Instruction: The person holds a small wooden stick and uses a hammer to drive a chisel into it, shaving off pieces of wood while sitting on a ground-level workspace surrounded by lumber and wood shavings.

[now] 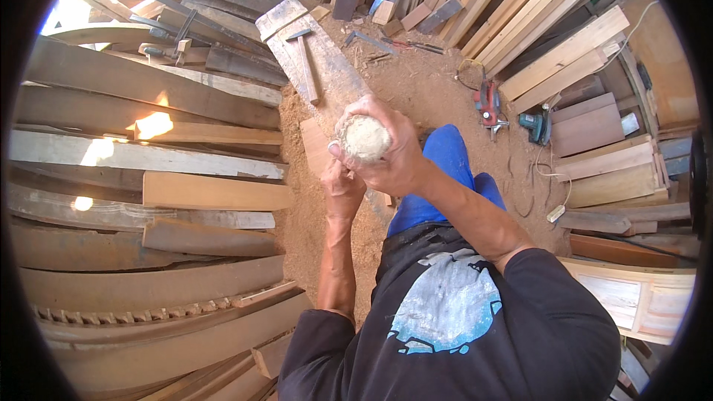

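Note:
Held up in front of me is a round, pale, rough-topped piece that looks like wood (365, 138). My right hand (397, 152) wraps round its side, fingers curled along the edge. Just below and to the left, my left hand (343, 191) is closed in a fist close against the right hand; what it grips, if anything, is hidden. A worn plank (334, 74) reaches away beyond my hands, and on it lies a hammer (307, 70) with a wooden handle. A flat reddish board (315, 141) lies beside the plank, partly covered by my hands.
Long boards (215, 191) are stacked along the left. Timber lengths (549, 7) lean at the far right. On the sawdust-covered floor (423, 82) sit a metal square (371, 42), a red power tool (488, 106), a green power tool (533, 126) and a corded power strip (555, 213).

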`<state>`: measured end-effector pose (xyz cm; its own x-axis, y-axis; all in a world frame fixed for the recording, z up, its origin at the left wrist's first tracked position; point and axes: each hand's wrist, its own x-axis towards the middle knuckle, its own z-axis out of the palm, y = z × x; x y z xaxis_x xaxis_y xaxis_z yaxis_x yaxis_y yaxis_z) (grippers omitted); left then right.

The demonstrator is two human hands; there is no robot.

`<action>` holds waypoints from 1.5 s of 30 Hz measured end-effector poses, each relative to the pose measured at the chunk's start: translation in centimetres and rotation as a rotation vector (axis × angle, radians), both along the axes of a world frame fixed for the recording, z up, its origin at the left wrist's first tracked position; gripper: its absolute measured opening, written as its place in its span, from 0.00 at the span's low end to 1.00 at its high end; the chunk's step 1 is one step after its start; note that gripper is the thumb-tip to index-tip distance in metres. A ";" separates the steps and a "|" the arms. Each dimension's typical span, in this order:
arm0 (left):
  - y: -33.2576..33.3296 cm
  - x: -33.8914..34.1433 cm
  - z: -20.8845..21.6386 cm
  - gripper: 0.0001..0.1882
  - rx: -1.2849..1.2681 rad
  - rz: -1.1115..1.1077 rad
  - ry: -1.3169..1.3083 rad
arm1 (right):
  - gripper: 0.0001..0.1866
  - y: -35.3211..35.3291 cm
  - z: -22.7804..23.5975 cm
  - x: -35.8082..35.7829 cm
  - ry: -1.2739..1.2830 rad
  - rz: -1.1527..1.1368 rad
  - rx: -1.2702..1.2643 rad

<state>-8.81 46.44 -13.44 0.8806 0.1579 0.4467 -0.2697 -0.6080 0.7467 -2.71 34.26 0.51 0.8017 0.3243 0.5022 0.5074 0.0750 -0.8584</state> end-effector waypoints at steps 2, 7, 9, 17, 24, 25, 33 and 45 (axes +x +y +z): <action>-0.3 -0.3 -0.8 0.13 -0.030 -0.009 0.072 | 0.17 0.2 -1.0 0.3 0.093 0.011 -0.015; 0.4 0.2 -1.1 0.13 0.059 -0.022 0.118 | 0.18 0.4 -0.5 0.4 0.127 0.042 -0.036; 0.5 -0.4 -0.8 0.13 -0.051 -0.063 0.181 | 0.18 0.4 -0.3 0.0 0.093 0.044 -0.032; -0.5 -0.2 -0.9 0.06 0.044 -0.028 0.062 | 0.18 -0.2 -1.2 1.1 0.208 -0.001 -0.064; -0.3 0.1 -1.2 0.06 0.000 -0.029 0.064 | 0.18 -0.2 -0.8 0.6 0.176 -0.008 0.024; 0.0 0.2 -0.7 0.07 0.027 -0.013 0.043 | 0.18 -0.1 0.1 0.4 0.179 -0.006 0.023; -0.4 -0.1 -1.7 0.12 -0.085 0.095 0.046 | 0.16 0.9 -0.4 0.4 0.125 0.007 -0.101; 0.3 0.2 -1.4 0.17 -0.059 -0.024 0.194 | 0.15 1.2 -0.7 1.1 0.073 0.026 -0.012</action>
<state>-8.65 46.75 -14.87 0.9531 0.1572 0.2586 -0.1308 -0.5567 0.8204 -1.63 35.46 -0.20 0.8272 0.3507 0.4390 0.4417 0.0771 -0.8938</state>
